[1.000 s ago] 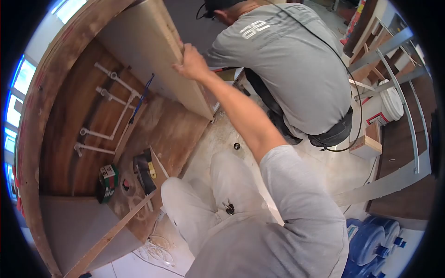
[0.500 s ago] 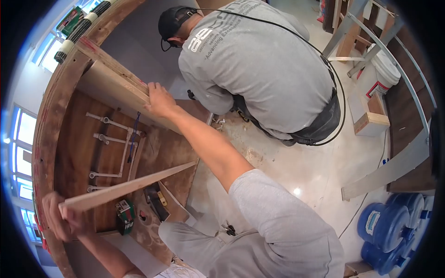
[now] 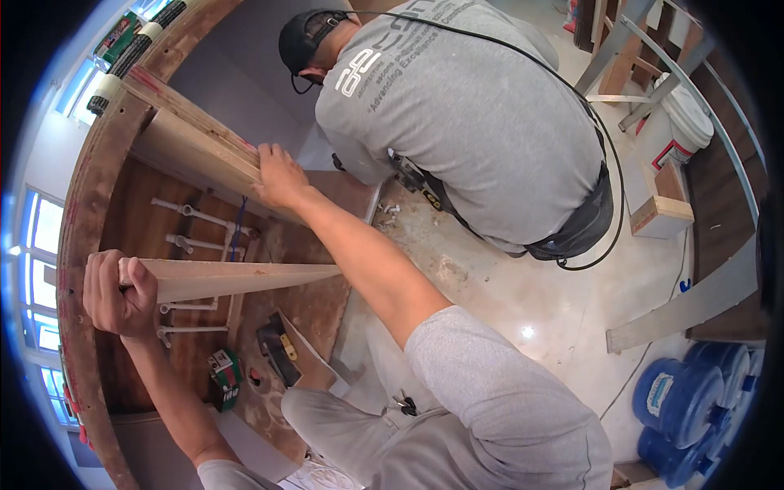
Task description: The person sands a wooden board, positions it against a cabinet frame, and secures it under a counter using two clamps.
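Wooden strip (image 3: 224,280), long, straight, left hand (image 3: 118,292) fisted round one end, right hand (image 3: 280,177) curled over timber-edged panel (image 3: 196,154)

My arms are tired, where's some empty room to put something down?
Most room: the pale floor between the crouching co-worker, the person's right sleeve and the blue bottles. Crowded: the cabinet, with white pipes and a green box, and around the wood strip in the left hand.

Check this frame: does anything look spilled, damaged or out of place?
Yes, mildly: pale scraps and brownish smudges mark the otherwise light, shiny floor beside the crouching co-worker. Probably work mess rather than a liquid spill. The wooden strip in the left hand shows no obvious damage.
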The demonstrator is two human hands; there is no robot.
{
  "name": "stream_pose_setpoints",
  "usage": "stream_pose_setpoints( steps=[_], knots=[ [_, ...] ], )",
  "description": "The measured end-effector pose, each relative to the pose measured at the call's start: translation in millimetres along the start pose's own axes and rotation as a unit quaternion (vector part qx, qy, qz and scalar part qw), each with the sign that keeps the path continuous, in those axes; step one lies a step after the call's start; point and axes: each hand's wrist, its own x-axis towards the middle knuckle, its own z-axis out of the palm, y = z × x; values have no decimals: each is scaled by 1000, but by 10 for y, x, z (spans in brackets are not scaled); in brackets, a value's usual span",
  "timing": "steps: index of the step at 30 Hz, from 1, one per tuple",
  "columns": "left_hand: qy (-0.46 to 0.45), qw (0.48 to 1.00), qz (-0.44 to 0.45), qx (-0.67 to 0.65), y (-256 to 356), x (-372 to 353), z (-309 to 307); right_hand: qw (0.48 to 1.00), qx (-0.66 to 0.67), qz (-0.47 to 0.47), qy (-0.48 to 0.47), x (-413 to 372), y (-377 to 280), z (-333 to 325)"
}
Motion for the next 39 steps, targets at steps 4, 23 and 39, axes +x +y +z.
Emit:
stream_pose_setpoints(
  steps=[4, 23, 39],
  knots=[
    [1, 1000, -1, 20, -4, 27, -46, 1000, -6, -1, 7, 6, -1, 9],
    [38, 998, -46, 12, -243, -285, 229, 996, -68, -56, 7, 158, 89, 140],
    [53, 998, -15, -6, -166, -16, 376, 981, 89, -128, -117, -416, 12, -476]
  ],
)
